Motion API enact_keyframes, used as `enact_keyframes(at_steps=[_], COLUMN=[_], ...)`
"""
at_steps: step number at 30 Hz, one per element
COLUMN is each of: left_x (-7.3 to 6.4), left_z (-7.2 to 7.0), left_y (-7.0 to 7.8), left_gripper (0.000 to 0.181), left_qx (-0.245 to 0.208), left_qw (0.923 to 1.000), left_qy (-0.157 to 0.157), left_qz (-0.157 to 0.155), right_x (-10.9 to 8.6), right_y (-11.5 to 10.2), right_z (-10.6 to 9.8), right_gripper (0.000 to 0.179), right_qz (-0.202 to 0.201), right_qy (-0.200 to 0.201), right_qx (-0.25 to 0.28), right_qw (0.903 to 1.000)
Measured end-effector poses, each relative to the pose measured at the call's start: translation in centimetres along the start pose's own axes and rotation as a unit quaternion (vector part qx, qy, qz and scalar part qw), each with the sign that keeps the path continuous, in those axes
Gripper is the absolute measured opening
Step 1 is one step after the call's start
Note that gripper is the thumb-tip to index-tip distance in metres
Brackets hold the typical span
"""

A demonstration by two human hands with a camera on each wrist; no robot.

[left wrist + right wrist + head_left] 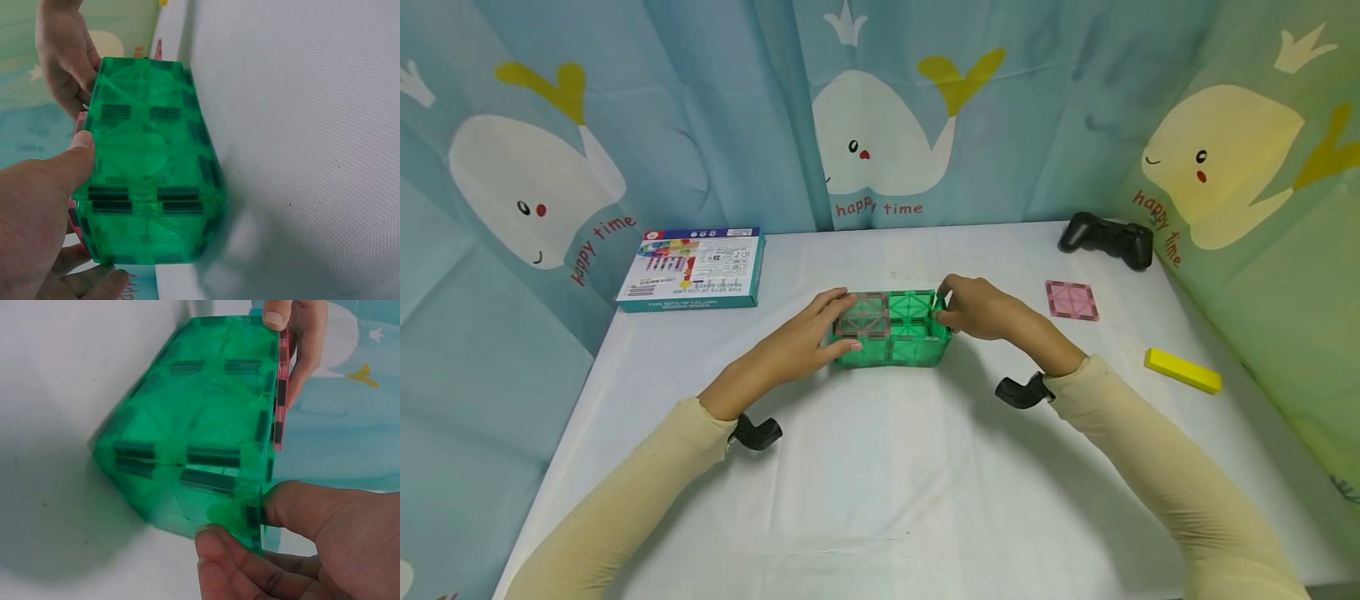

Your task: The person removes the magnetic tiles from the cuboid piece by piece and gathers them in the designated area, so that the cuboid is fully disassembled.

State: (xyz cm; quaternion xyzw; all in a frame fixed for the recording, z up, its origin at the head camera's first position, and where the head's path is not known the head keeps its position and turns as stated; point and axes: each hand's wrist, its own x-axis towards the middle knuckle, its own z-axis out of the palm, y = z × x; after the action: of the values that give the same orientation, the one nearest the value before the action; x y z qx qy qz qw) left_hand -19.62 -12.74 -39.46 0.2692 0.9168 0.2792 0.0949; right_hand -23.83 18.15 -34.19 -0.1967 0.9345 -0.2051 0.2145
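Observation:
A box built of see-through green magnetic tiles [891, 351] stands on the white table, its top partly open at the right. On its top left lies a pink magnetic tile [280, 419]. My left hand [808, 337] holds the box's left end, with the thumb along the near top edge and the fingers round the far side. At the right end my right hand [981, 308] pinches a green end tile [212, 503] between thumb and fingers. That tile leans slightly away from the box's side at the top corner in the right wrist view.
Another pink tile [1072, 301] lies flat on the table to the right. Beyond it is a black game controller [1106, 240], and nearer a yellow block [1182, 371]. A flat printed box [692, 271] sits at the back left. A whale-print curtain [722, 125] borders the table.

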Motion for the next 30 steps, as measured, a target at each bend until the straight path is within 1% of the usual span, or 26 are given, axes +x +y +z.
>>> enact_keyframes(at_steps=[5, 12, 17, 20, 23, 27, 30], left_x=[0.0, 0.0, 0.0, 0.0, -0.1, -0.1, 0.0], left_z=[0.0, 0.0, -0.1, -0.1, -0.1, 0.0, 0.0], left_y=[0.0, 0.0, 0.1, 0.2, 0.2, 0.1, 0.0], left_gripper=[0.080, 0.081, 0.080, 0.080, 0.080, 0.080, 0.081], left_qx=[-0.002, -0.002, 0.000, 0.001, 0.001, 0.002, 0.002], left_qw=[1.0000, 1.0000, 1.0000, 1.0000, 1.0000, 1.0000, 1.0000], left_qy=[-0.002, -0.002, -0.001, -0.001, 0.000, 0.003, 0.002], left_qz=[-0.003, -0.004, -0.001, -0.001, -0.001, 0.002, 0.003], right_x=[-0.4, -1.4, -2.3, -2.6, -2.7, -2.5, -2.3], right_y=[0.6, 2.1, 3.6, 5.3, 7.7, 11.1, 13.3], right_z=[-0.4, -1.1, -2.4, -3.5, -4.2, -4.6, -4.5], right_gripper=[0.043, 0.035, 0.035, 0.036, 0.038, 0.040, 0.042], right_qz=[0.002, -0.022, -0.028, -0.024, -0.016, 0.003, 0.027], right_qy=[0.005, 0.021, 0.046, 0.070, 0.088, 0.103, 0.111], right_qx=[-0.001, 0.004, 0.015, 0.021, 0.040, 0.080, 0.110], right_qw=[1.0000, 0.9995, 0.9984, 0.9971, 0.9952, 0.9915, 0.9874])
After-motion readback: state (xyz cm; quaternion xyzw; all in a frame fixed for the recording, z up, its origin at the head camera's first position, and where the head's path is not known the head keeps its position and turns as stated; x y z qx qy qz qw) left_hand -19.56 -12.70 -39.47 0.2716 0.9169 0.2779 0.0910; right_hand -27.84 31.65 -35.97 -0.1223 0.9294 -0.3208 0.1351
